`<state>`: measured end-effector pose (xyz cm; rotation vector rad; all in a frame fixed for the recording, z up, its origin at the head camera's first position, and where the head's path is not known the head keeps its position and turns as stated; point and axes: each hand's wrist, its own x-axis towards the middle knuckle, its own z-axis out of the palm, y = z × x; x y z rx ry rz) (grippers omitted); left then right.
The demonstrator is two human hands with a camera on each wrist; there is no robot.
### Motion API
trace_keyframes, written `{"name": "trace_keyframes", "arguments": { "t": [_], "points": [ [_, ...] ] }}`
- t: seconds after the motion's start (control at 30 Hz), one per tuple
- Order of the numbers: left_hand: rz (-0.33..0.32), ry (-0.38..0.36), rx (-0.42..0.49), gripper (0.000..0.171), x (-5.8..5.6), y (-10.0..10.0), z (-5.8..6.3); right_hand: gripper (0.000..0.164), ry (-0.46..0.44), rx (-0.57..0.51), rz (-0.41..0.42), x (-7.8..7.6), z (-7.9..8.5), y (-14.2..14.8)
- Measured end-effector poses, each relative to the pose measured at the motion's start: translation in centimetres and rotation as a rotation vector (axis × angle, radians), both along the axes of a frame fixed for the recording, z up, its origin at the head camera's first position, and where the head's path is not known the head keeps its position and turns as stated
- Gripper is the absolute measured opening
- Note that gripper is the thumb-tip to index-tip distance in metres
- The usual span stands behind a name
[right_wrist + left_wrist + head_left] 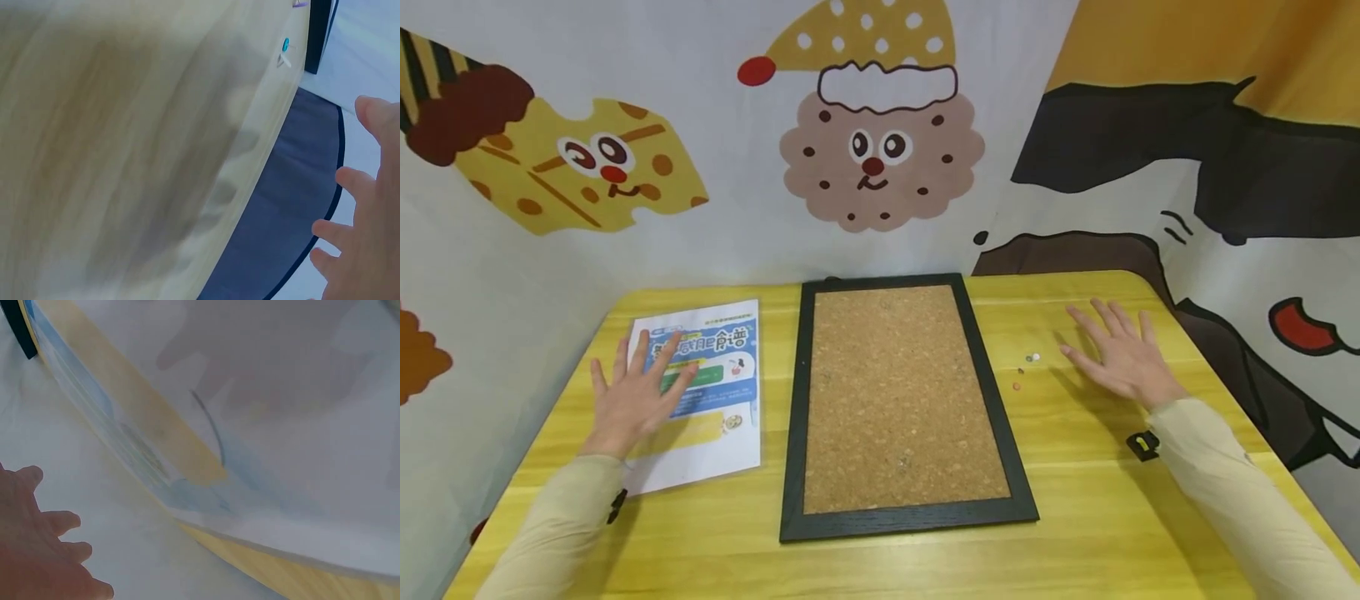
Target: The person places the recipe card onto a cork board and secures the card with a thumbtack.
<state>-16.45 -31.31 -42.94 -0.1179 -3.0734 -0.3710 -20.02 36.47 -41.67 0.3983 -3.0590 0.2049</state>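
While the left hand (pixel 636 400) and the right hand (pixel 1123 358) hovered, a printed sheet (pixel 741 450), a corkboard (pixel 902 400) and small pins (pixel 1017 386) lay on the counter (pixel 1097 517).
In the head view, the left hand was above the sheet's left part, and the right hand hung to the right of the pins, beside the corkboard's black frame (pixel 910 520); both hands' fingers were spread, gripping nothing. In the left wrist view, the printed sheet filled much of the picture, the fingers parted at lower left. In the right wrist view, teal and white pins lay near the frame, apart from the spread fingers. A careless sweep could have scattered the loose pins or pricked a fingertip; a brushing palm might have slid the apparently unfastened sheet.
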Motion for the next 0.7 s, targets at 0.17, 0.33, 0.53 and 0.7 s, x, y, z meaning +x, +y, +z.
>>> {"name": "trace_keyframes", "arguments": {
  "t": [0.17,0.33,0.53,0.7],
  "points": [
    [0.017,-0.001,0.012,0.070,0.5,-0.8,0.0,0.069,0.003,-0.046,0.059,-0.1,-0.1,-0.8],
    [0.037,-0.024,0.010,0.072,1.3,-1.6,0.1,0.066,-0.008,-0.063,0.096,-0.2,-0.2,-1.5],
    [0.061,-0.064,0.027,0.072,2.2,-3.0,0.0,0.062,-0.034,-0.075,0.121,-0.4,-0.6,-2.5],
    [0.089,-0.096,0.014,0.074,2.9,-4.2,-0.2,0.057,-0.017,-0.097,0.150,-0.5,-1.3,-3.1]
  ]
}}
